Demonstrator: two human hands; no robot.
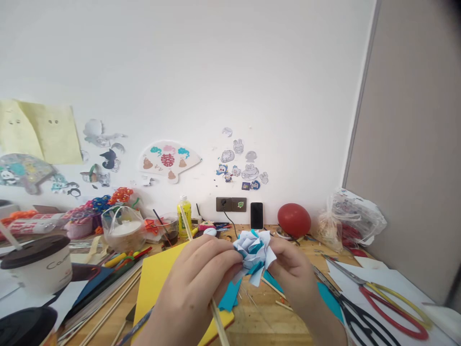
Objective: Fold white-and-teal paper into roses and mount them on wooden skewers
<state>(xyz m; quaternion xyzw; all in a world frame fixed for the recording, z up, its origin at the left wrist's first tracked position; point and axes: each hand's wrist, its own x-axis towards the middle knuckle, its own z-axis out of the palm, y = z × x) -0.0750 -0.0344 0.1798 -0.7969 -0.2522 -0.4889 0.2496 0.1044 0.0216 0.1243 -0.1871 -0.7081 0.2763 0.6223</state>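
Note:
A paper flower [253, 250] with white and blue folded petals is held up in the middle of the head view, above the wooden table. My left hand [196, 283] is closed on its left side, the fingertips partly hidden behind the petals. From behind and under that hand a thin wooden stick [219, 323] shows; whether the fingers grip it I cannot tell. On the flower's right edge my right hand [293, 274] pinches the petals with bent fingers. Below the flower lies a blue paper strip [229, 295], beside yellow paper [158, 271] partly covered by my left hand.
At right, black-handled scissors [363, 317] and red-and-yellow-handled scissors [396, 307] lie on and by white paper. Along the wall stand a phone [257, 216], a red balloon [294, 219] and a yellow bottle [184, 216]. A lidded cup [39, 269] and several sticks [111, 302] are at left.

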